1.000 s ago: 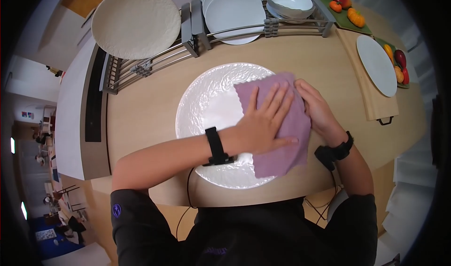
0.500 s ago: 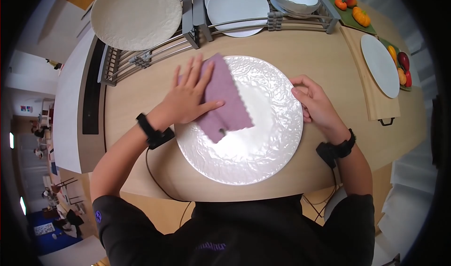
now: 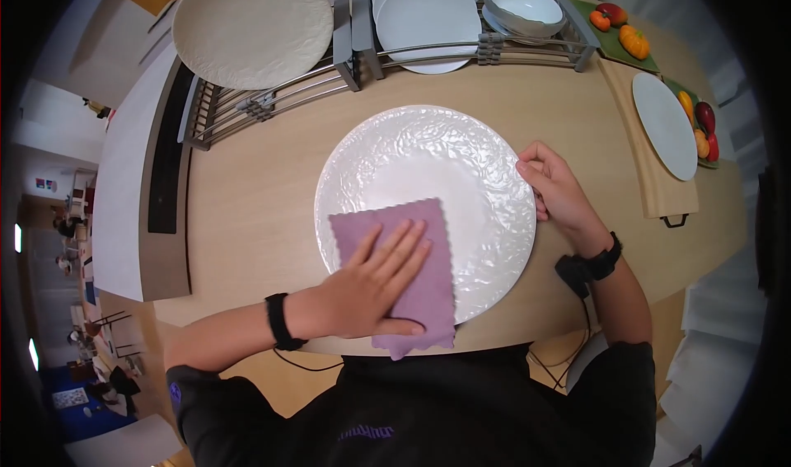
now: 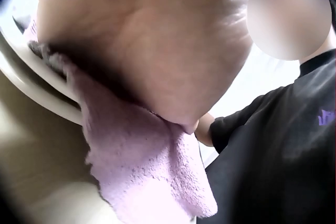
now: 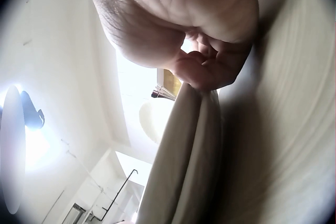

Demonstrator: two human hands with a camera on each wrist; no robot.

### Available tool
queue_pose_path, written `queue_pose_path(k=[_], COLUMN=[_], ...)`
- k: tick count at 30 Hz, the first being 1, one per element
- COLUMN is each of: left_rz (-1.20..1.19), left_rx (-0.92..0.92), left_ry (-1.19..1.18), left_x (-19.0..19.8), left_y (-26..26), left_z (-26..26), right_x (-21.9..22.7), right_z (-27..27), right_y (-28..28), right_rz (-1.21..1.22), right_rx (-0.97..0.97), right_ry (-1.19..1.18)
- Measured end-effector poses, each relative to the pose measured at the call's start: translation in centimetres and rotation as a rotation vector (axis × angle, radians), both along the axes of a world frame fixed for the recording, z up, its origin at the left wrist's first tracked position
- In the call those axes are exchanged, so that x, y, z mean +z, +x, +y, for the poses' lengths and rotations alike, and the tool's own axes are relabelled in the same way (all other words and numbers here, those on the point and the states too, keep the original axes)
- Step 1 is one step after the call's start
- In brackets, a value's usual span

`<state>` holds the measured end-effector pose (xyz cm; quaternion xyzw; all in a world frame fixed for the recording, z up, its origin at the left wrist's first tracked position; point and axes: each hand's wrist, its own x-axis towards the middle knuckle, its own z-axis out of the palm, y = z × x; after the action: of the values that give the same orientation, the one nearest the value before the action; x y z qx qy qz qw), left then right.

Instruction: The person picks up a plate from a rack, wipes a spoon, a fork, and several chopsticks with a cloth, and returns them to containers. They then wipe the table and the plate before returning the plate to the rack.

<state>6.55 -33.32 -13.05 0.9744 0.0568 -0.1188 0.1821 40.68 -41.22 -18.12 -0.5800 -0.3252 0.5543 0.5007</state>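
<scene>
A large white plate (image 3: 486, 195) with an embossed, shiny rim lies in front of the person. Over its lower left part is a purple cloth (image 3: 437, 261) with zigzag edges, one end hanging past the plate toward the body. My left hand (image 3: 367, 294) presses flat on this cloth, fingers straight and thumb spread. In the left wrist view the cloth (image 4: 142, 155) drapes below the palm. At the plate's right side my right hand (image 3: 560, 191) pinches the rim between thumb and curled fingers. The right wrist view shows the fingers right at the plate's edge (image 5: 178, 150).
Behind the plate stands a metal dish rack (image 3: 428, 55) with white plates, a bowl (image 3: 524, 7) and a large cream plate (image 3: 251, 30). To the right are a wooden board (image 3: 633, 137), an oval white plate (image 3: 664, 125) and green trays of vegetables (image 3: 633, 42).
The left hand has swept the cloth from the plate's right side to its upper left, then down to the lower left near the body. The right hand stays at the right rim.
</scene>
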Motion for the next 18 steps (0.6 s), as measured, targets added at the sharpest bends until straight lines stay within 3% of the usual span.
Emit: queue_pose_path(k=[8, 11, 13, 15, 16, 18], left_rz=[-0.264, -0.340, -0.371, -0.398, -0.398, -0.400], left_rx=[-0.129, -0.140, -0.138, -0.131, -0.117, -0.089], left_ry=[-0.052, -0.041, -0.022, 0.016, 0.028, 0.055], left_x=[-3.3, -3.9, -4.2, -4.4, -4.5, -4.7], left_y=[8.4, 11.1, 12.6, 13.7, 14.0, 14.5], left_z=[-0.8, -0.5, 0.1, 1.1, 1.7, 3.0], right_x=[-0.5, -1.1, -3.2, -3.8, -0.9, 1.2], right_z=[-0.2, -0.3, 0.6, 1.2, 1.8, 1.6], right_y=[0.2, 0.6, 0.0, -0.5, -1.7, -1.8], right_rz=[0.088, -0.001, -0.063, 0.029, 0.153, 0.253], right_rx=[0.014, -0.012, -0.112, -0.304, -0.443, -0.440], right_ry=[0.034, 0.022, 0.220, 0.192, 0.063, -0.075])
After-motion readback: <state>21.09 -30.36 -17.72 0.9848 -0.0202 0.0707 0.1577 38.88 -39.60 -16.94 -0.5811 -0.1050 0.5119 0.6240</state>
